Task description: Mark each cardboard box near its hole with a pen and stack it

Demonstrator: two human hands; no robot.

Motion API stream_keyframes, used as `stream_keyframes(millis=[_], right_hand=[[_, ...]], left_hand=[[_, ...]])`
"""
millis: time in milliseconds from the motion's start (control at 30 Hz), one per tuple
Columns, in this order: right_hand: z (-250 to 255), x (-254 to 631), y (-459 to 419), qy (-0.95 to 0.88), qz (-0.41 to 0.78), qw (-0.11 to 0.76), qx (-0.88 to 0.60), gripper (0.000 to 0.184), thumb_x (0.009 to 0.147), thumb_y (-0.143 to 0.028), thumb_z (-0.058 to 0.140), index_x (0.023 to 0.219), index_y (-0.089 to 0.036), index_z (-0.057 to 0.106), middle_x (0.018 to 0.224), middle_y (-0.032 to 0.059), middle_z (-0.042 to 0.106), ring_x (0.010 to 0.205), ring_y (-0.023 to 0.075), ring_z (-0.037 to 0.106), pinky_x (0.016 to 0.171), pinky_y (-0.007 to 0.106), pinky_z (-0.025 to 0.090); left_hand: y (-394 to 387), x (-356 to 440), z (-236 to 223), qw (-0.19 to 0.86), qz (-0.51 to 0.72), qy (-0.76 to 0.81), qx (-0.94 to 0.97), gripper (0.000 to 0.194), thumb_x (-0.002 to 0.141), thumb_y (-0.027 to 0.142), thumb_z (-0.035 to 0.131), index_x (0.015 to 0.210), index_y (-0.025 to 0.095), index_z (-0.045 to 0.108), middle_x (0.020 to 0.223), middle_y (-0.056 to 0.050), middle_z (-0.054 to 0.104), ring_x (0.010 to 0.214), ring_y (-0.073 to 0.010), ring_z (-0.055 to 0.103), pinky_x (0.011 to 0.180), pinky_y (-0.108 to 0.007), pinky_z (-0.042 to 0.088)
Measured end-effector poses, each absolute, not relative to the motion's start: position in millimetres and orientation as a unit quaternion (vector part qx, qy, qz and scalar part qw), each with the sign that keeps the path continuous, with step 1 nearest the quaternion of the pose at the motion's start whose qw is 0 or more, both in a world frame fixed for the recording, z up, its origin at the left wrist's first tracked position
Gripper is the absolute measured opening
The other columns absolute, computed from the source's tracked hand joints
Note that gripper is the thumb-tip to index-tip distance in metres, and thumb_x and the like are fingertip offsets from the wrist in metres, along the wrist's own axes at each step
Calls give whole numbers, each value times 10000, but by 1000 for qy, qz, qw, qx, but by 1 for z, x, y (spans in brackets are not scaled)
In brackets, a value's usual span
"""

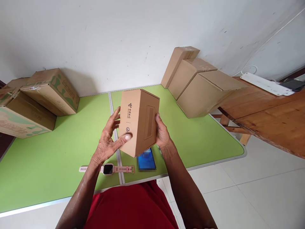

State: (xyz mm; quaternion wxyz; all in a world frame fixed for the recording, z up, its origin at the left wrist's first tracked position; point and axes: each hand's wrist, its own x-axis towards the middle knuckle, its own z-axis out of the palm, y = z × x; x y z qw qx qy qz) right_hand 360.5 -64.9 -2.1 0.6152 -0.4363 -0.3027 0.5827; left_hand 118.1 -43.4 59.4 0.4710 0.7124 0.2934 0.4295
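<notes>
Between my two hands a small brown cardboard box point(130, 119) is held tilted above the table, with dark printed characters on one face and a framed label on another. My left hand point(108, 140) grips its left side, thumb pressed on the printed face and the other fingers partly behind the box. On the right side my right hand point(163, 131) holds the edge, its thumb up along the labelled face. Below the box lies a phone point(146, 160) with a blue screen, partly covered by it. A pink-strapped smartwatch point(108, 169) rests flat near my left wrist.
Cardboard boxes with green print point(51, 92) stand at the table's left back. Several plain cardboard boxes point(197, 86) stand at the right back against the wall. A wooden table point(269, 117) with a white power strip point(267, 84) adjoins the green table point(71, 143) on the right.
</notes>
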Motion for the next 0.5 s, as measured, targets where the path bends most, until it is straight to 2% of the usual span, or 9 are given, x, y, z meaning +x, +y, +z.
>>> stream_keyframes(millis=[167,233,300,400,433,500], right_hand=[[23,343,-59,-307,539,651,-438,817,800,-877,813,1348,-280,718,1431,106,801,1416,407,704,1094,551,660],[32,339,-57,-328,516,651,-450,765,792,-833,862,1299,-281,707,1411,93,796,1346,381,729,1036,504,669],[39,339,-57,-353,511,637,-458,754,807,-877,816,1250,-277,710,1349,89,801,1235,345,758,901,440,673],[46,344,-55,-375,514,614,-467,815,825,-972,700,1226,-264,730,1275,107,794,1062,293,764,688,361,605],[49,345,-54,-377,507,616,-471,825,815,-969,715,1252,-269,727,1297,110,783,1053,286,755,667,349,590],[53,346,-50,-387,485,629,-469,822,801,-910,794,1348,-304,696,1444,100,733,1167,299,726,732,353,613]], left_hand=[[-29,106,65,497,451,294,680,1175,896,708,860,1830,342,248,1703,-174,553,1524,-429,607,1212,-563,582],[-19,101,63,512,457,310,658,1185,870,678,883,1824,340,267,1680,-158,585,1539,-441,597,1224,-581,572],[-10,95,59,534,471,339,615,1054,862,630,866,1766,330,413,1658,-128,620,1545,-434,595,1253,-605,548],[-1,85,52,579,495,363,537,779,836,569,809,1543,271,670,1548,-118,711,1484,-418,652,1216,-603,590],[0,83,50,594,500,366,513,696,813,555,812,1434,251,736,1480,-122,751,1449,-420,678,1179,-588,622],[-1,79,47,616,507,371,475,513,755,526,853,1173,229,815,1323,-120,814,1379,-423,724,1104,-539,673]])
